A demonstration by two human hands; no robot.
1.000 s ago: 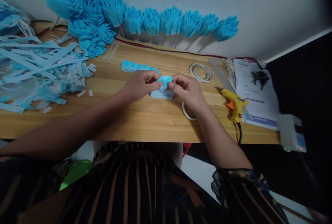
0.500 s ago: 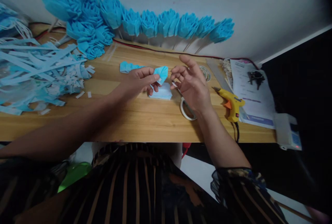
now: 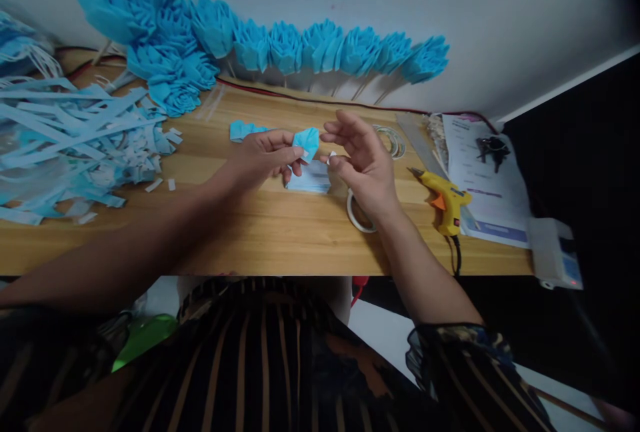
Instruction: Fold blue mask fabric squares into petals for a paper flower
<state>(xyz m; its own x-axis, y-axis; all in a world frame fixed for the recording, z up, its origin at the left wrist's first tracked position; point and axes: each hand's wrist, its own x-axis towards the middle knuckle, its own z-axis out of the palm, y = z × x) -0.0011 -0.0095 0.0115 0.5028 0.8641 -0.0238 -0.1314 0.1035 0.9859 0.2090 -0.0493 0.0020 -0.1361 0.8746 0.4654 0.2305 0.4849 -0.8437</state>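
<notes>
My left hand (image 3: 270,152) pinches a small folded light-blue petal (image 3: 306,143) between thumb and fingers, with a small white patch near the thumb tip. Just to its right, my right hand (image 3: 367,162) has a tiny white strip (image 3: 332,155) at the thumb tip, apparently pinched against a finger; the other fingers are spread. Below the petal lies a stack of pale-blue cut pieces (image 3: 313,179). A row of folded blue pieces (image 3: 243,130) rests behind my left hand. Partly under my right hand is a white tape roll (image 3: 354,215).
Blue flowers (image 3: 323,45) on sticks line the wall. A heap of blue strips and scraps (image 3: 75,139) covers the left side. Right of my hand are more tape rolls (image 3: 397,144), a yellow glue gun (image 3: 447,202), a printed sheet (image 3: 493,185) and keys (image 3: 493,149).
My right hand has shifted slightly left, and its thumb and the white strip have risen a little. My left hand still grips the petal, which is turned slightly.
</notes>
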